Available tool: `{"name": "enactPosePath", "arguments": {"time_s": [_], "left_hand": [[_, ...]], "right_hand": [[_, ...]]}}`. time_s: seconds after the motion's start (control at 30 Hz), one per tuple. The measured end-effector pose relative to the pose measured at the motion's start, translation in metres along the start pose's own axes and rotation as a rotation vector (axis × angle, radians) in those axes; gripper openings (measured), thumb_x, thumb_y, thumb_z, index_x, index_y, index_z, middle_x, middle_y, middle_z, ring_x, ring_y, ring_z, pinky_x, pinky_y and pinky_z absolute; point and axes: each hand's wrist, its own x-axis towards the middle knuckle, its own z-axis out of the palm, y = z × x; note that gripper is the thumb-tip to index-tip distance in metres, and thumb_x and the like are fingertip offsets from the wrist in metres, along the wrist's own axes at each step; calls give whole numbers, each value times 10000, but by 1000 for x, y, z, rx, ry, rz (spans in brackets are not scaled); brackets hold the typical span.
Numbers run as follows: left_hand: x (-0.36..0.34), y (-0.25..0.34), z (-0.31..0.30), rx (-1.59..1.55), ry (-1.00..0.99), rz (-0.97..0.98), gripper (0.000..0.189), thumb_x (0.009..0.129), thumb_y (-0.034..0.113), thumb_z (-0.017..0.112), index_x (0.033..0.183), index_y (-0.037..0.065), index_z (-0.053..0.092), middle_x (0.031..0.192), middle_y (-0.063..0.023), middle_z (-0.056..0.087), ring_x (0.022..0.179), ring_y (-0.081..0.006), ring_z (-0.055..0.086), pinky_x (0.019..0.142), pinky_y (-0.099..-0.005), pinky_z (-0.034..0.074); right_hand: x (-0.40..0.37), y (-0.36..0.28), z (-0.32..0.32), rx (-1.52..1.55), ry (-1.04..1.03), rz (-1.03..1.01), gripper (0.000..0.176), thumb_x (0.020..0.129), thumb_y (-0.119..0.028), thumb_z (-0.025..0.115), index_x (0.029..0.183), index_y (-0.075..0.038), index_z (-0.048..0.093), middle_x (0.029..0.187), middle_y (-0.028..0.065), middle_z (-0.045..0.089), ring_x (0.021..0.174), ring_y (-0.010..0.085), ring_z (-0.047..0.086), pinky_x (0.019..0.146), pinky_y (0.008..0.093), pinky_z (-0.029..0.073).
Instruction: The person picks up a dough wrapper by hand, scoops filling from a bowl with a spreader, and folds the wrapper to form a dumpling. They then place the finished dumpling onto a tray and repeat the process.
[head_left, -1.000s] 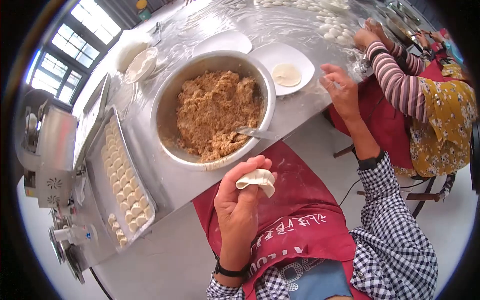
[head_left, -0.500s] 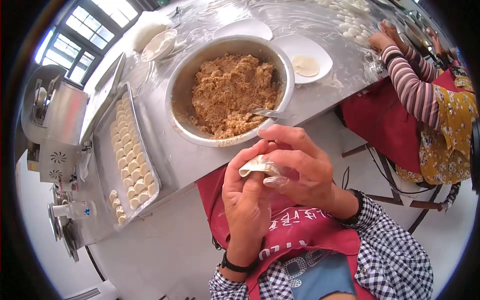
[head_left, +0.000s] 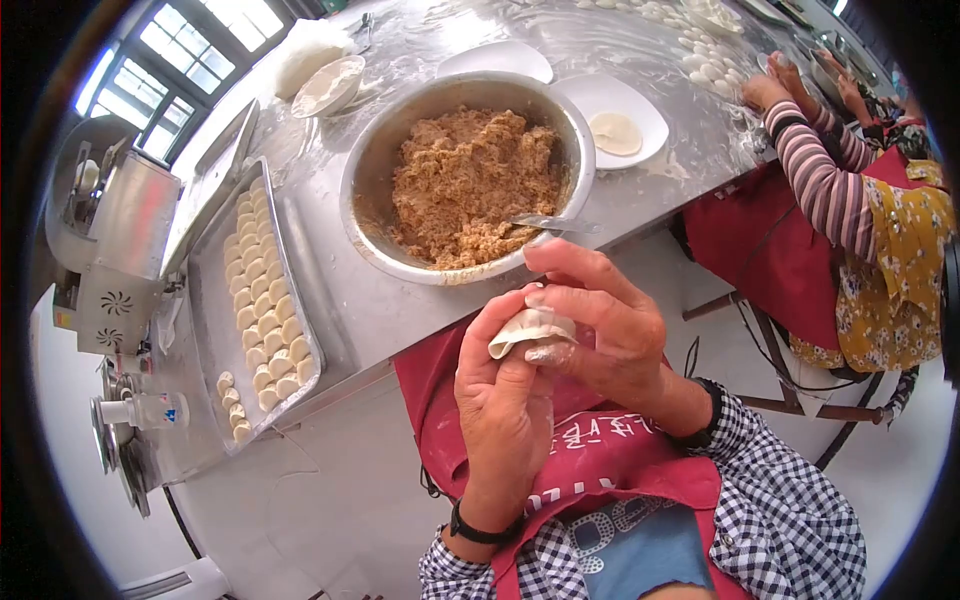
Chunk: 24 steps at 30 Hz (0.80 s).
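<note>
Between my two hands, in front of my red apron, is a half-folded dumpling (head_left: 527,331) with pleats along its edge. My left hand (head_left: 503,390) holds it from the left, thumb against its underside and fingers behind. My right hand (head_left: 610,325) pinches the dumpling's right end between thumb and fingers, and flour whitens the thumb tip. Just beyond the hands stands a steel bowl (head_left: 350,215) of brown minced filling (head_left: 470,180), with a metal spatula or spoon handle (head_left: 560,224) leaning over its near rim.
On the left, a metal tray (head_left: 310,345) carries rows of finished dumplings (head_left: 262,300). A white plate (head_left: 645,115) with one round wrapper (head_left: 616,133) lies right of the bowl. A co-worker in striped sleeves (head_left: 815,165) sits at the right, near several dough pieces (head_left: 712,65).
The dumpling's edge is more folded, with pleats now showing. My right fingers have shifted along its top edge. The view has tilted slightly.
</note>
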Motion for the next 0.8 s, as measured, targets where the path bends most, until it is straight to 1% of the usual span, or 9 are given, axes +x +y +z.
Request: {"name": "enactPosePath", "arguments": {"time_s": [0.07,0.13,0.17,0.23,0.37,0.43,0.63,0.73,0.8], "left_hand": [[0,1,3,-6,13,-1,332,876,-22,457,1206,10,440,1197,-131,496,1085,-207,513,907,-322,453],[0,1,3,-12,28,-5,332,874,-24,458,1204,13,442,1201,-132,495,1092,-210,508,914,-326,450],[0,0,1,-33,10,-25,331,873,-22,461,1202,13,442,1208,-135,492,1102,-215,503,927,-333,442],[0,-1,0,-53,-7,-44,331,871,-20,464,1200,12,442,1214,-138,489,1112,-220,497,941,-340,435],[-1,1,2,-30,-7,-63,331,872,-4,474,1201,11,438,1224,-141,484,1121,-219,491,947,-344,429],[-1,2,1,-26,-3,-58,333,872,3,480,1202,11,437,1226,-140,482,1120,-220,491,947,-342,429],[0,-1,0,-37,-32,-85,341,882,23,479,1217,5,419,1225,-145,481,1112,-224,498,944,-341,433],[-2,-1,1,2,1,-69,340,887,28,478,1220,0,417,1221,-159,482,1104,-229,503,929,-346,443],[-2,-5,-6,4,-66,-59,331,888,26,477,1214,-2,423,1203,-157,491,1092,-232,510,917,-348,450]], "right_hand": [[-1,-1,1,31,59,43,181,632,-15,702,801,-12,636,1043,148,594,896,259,589,726,323,505],[-4,1,-5,43,-39,18,166,644,-23,703,795,-14,634,1066,151,587,892,258,592,738,330,507],[-4,4,-6,43,-38,18,166,644,-23,703,795,-14,634,1066,151,587,892,258,592,738,330,507],[0,12,-8,-3,-81,-119,153,654,-18,699,792,-12,633,1086,159,577,884,250,593,740,329,510],[-1,11,-8,3,-107,-111,145,666,-18,695,799,-13,636,1078,157,584,874,239,593,726,314,511],[-1,3,0,110,33,62,138,673,-19,694,800,-12,640,1071,155,589,868,226,592,712,302,507],[-5,8,-12,204,-133,85,153,675,-27,702,815,-5,645,1115,164,568,920,223,584,750,306,496],[1,2,-8,165,-66,84,143,672,-34,706,799,-8,645,1092,153,582,913,214,581,744,297,494],[3,2,-10,143,-96,75,140,670,-34,706,794,-11,645,1088,150,584,910,213,582,742,297,495]]}}
